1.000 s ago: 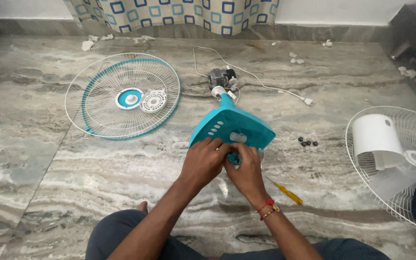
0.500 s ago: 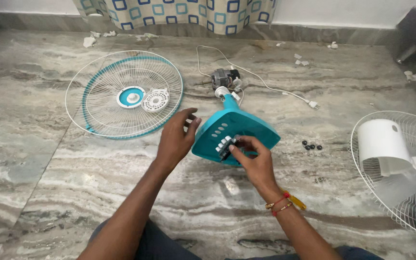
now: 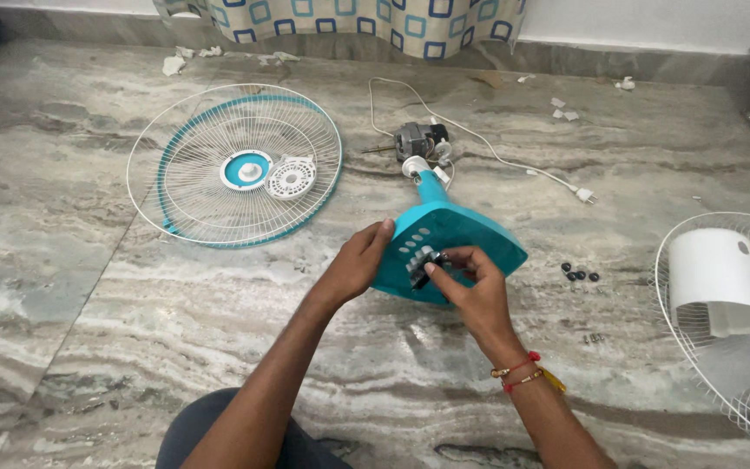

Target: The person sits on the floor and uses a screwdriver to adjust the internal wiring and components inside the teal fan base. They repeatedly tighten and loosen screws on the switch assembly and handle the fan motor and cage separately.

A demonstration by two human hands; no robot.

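1. Fan base (image 3: 462,239), teal, sits tilted on the marble floor (image 3: 71,260) right in front of the person's knees, its neck pointing away toward the motor (image 3: 418,139).
2. Left hand (image 3: 358,260) is open-ish, palm and fingers pressed flat against the base's left edge to steady it.
3. Right hand (image 3: 470,287) is pinching a small dark switch block (image 3: 423,265) at the base's button panel, fingertips closed on it. Red and gold bands sit on that wrist.
4. White cord (image 3: 479,143) loops from the motor out to a plug (image 3: 585,196) on the right.
5. Front grille (image 3: 234,165), white wires with a teal ring, lies flat to the left, well apart from the hands. A round white cap (image 3: 292,178) rests on it beside the hub.
6. 4 or so small black knobs (image 3: 579,274) lie just right of the base.
7. Second grille (image 3: 731,347) at the right edge has a white housing (image 3: 718,278) on it.
8. Paper scraps along the far wall under a patterned curtain (image 3: 349,17). Nothing sits between the hands and the base.
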